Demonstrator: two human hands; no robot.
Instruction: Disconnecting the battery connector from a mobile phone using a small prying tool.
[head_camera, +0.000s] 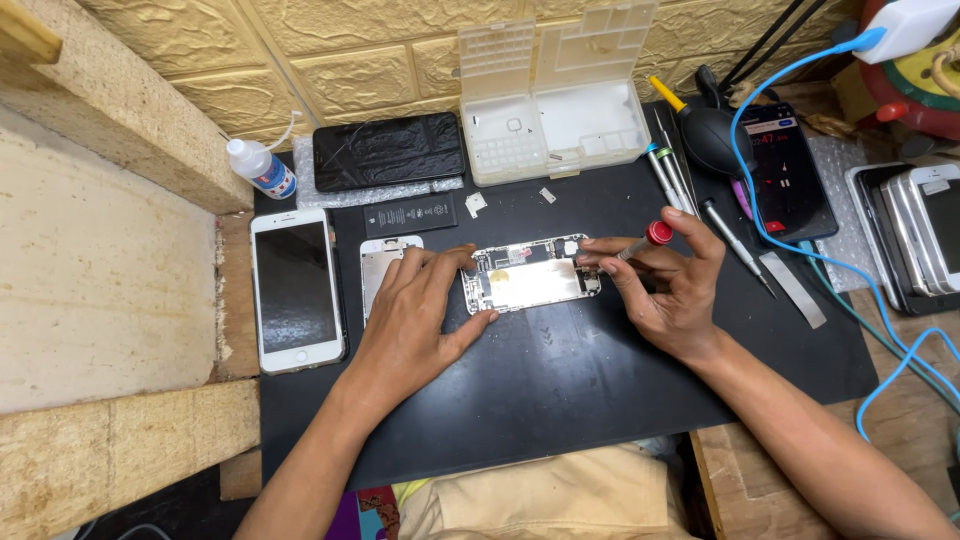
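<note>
Mid-frame, the left hand (410, 320) pins the opened phone (530, 276) flat; the right hand's (672, 290) grip pinches the screwdriver (640, 242), best kept upright on the screw.

Left hand (415, 310) steadies opened phone (530, 275); right hand (670, 290) grips red-capped screwdriver (640, 242).

A black rubber work mat (560, 380) covers the wooden bench (905, 420). On the mat lie an opened silver phone chassis (530, 275), a flat black battery (411, 214), a black cracked-screen phone (388, 150) on bubble wrap, a clear plastic parts tray (555, 110), several slim metal screwdrivers (672, 175), a thin steel pry blade (793, 288) and a dark lit-screen phone (790, 170). A white phone (295, 290) lies at the mat's left edge
</note>
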